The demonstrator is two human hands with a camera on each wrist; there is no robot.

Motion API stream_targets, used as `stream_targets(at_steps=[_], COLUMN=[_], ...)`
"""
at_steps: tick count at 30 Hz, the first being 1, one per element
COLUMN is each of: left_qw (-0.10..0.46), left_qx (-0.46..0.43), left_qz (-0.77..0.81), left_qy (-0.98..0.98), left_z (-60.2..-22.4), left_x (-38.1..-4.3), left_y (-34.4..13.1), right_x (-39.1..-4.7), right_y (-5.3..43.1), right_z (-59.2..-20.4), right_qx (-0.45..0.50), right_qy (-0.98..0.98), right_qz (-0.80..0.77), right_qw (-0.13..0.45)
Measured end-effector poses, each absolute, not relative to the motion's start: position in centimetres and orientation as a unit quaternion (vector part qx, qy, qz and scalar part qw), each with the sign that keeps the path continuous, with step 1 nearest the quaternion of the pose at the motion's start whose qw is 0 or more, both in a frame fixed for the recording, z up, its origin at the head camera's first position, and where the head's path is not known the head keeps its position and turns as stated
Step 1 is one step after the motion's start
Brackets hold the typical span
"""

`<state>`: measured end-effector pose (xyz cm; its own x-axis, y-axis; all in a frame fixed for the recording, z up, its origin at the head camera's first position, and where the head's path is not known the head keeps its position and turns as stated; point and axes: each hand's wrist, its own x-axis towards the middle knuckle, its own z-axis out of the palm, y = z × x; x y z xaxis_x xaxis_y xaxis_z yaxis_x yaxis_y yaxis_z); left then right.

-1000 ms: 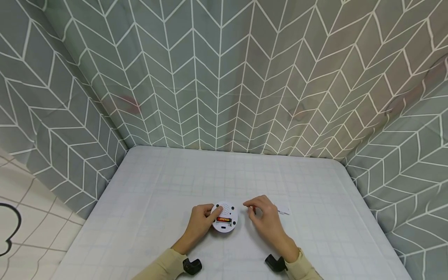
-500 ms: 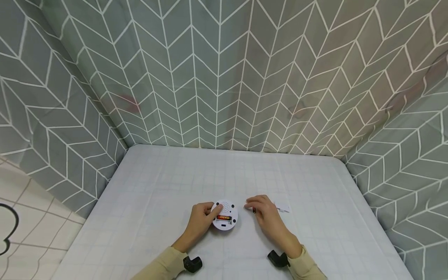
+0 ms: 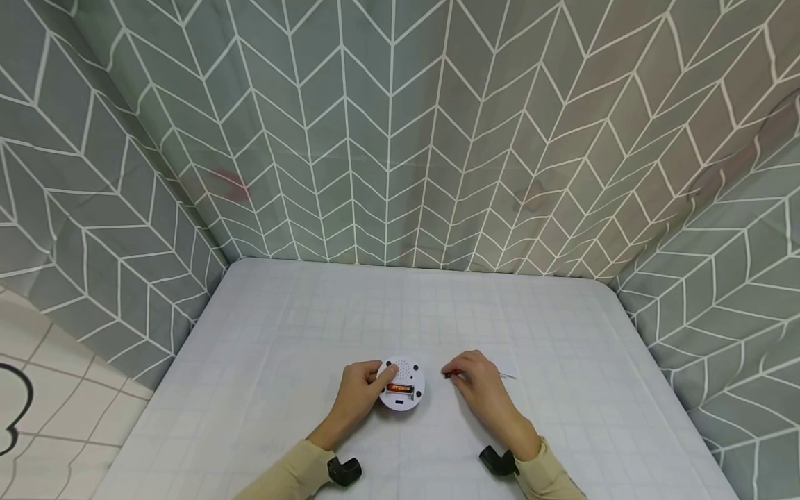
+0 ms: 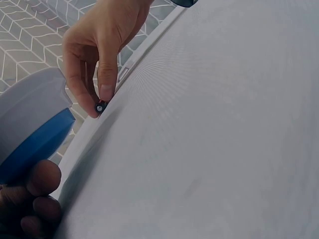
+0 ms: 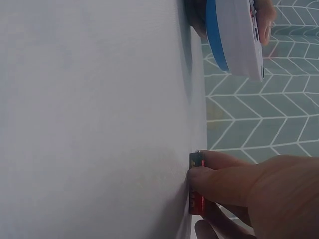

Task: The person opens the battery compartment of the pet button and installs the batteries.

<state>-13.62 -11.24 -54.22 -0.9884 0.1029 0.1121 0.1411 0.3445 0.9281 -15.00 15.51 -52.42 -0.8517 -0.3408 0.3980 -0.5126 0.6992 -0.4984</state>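
Note:
My left hand (image 3: 359, 392) grips a round white device (image 3: 406, 404) by its left side, thumb on top and fingers beneath. Its upturned face shows small holes, dark feet and a battery slot with one red-and-black battery (image 3: 400, 389) lying in it. A blue band (image 4: 42, 142) runs round its lower side in the left wrist view. To the right, my right hand (image 3: 478, 382) pinches a second battery (image 5: 197, 201) between thumb and fingers, close over the table. The metal tip of this battery points toward the device.
A small white piece (image 3: 507, 373) with a dark line lies on the table just beyond my right hand. The white-covered table (image 3: 400, 312) reaches back to a grey patterned curtain (image 3: 387, 139) that also hangs at both sides.
My right hand has shifted slightly right and turned the battery so that it now points toward the device. The left hand and device have hardly moved.

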Motion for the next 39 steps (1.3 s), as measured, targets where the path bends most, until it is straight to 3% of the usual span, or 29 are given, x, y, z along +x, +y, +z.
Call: stream_targets(at_steps=[23, 39], left_qw=[0.012, 0.014], left_qx=[-0.069, -0.073], left_qz=[-0.574, -0.574], left_qy=[-0.816, -0.815], left_z=[-54.3, -54.3], left_x=[-13.6, -13.6], left_y=[-11.2, -11.3], right_x=[-14.3, -13.5], right_y=[15.1, 13.8], right_z=[-52.2, -51.4], right_qx=[0.232, 0.273], right_qy=[-0.903, -0.846], right_qz=[0.327, 0.412], right_qw=[0.154, 0.202])
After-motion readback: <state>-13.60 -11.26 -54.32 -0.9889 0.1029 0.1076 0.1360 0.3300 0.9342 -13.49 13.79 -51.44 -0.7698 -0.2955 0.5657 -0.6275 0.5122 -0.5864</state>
